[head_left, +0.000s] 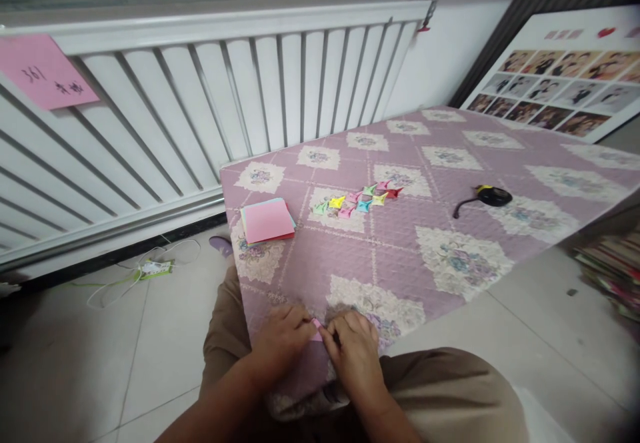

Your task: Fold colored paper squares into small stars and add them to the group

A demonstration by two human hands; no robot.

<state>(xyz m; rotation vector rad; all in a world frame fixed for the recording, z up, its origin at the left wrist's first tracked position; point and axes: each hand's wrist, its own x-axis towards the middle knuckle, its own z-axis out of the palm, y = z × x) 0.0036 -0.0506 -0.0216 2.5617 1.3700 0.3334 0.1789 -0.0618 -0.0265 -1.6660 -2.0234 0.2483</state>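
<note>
A small folded piece of pink paper lies at the near end of the cloth-covered surface, pinched between my two hands. My left hand closes on its left side, fingers curled. From the right, my right hand presses the other side with thumb and fingertips; its fingers partly hide the paper. Beyond my left hand is a stack of square coloured paper, pink on top. Farther right, several small folded paper figures in green, yellow, pink, blue and red stand in two slanting rows.
A black and yellow object with a strap, perhaps a tape measure, lies on the purple floral cloth. A white radiator borders the far left side. A photo board leans behind. A power strip with cables sits on the floor.
</note>
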